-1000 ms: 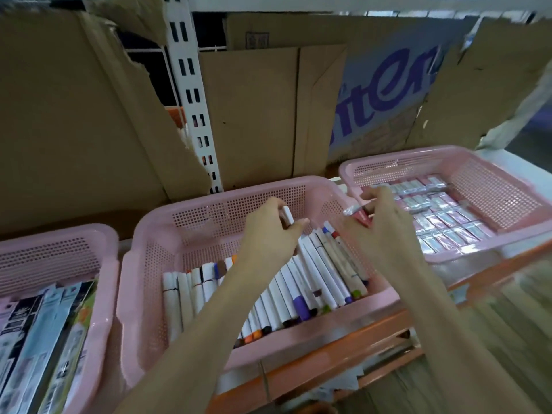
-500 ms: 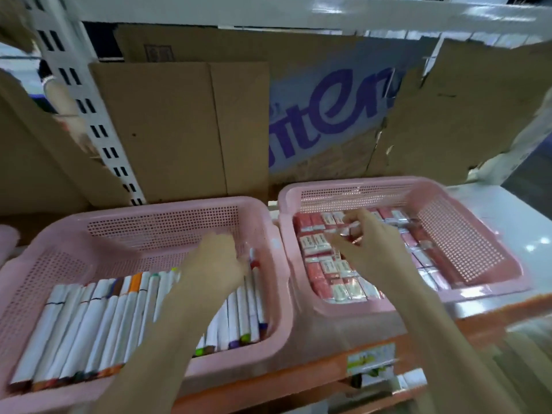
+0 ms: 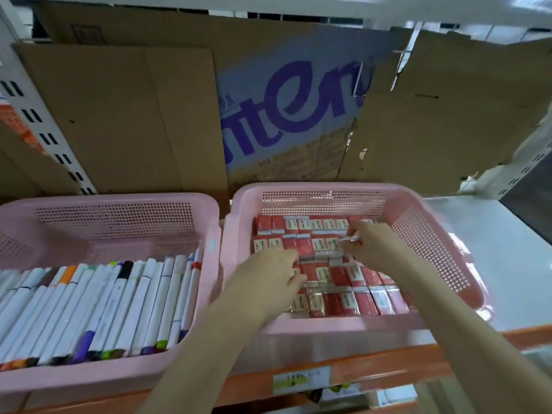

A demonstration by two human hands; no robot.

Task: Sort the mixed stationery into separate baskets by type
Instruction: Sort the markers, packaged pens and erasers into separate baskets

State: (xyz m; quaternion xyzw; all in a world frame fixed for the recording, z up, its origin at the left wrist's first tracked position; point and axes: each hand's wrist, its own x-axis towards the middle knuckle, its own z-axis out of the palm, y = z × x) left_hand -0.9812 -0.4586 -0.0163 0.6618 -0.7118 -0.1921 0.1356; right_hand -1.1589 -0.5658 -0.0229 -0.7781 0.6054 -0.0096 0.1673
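Both hands are inside the right basket point(image 3: 433, 234), centre-right of the frame. Right hand point(image 3: 375, 245) sits over the middle rows, fingertips pinching a small clear-wrapped item point(image 3: 348, 239); too blurred to name, probably one eraser pack. Left hand point(image 3: 270, 271) is lower and to the left, fingers loosely spread and resting on the packs near the basket's left wall, holding nothing that I can see.

Red-and-white eraser packs point(image 3: 337, 276) fill the basket floor in neat rows, running left-right across the frame, each pack's long axis pointing away from the camera. Pinched item lies just above that layer, directly under the right hand, so the right hand is the nearer one for placing; the left is just beside, in a position to steady or nudge neighbours.

Judgement: the step is seating this piece into the rows, so it should be turned to match the packs' axis.

Left basket point(image 3: 119, 204), lower left of the frame, holds markers point(image 3: 125, 297) side by side, long axes running near-to-far, touching each other. Cardboard sheets point(image 3: 119, 115) stand behind both baskets.
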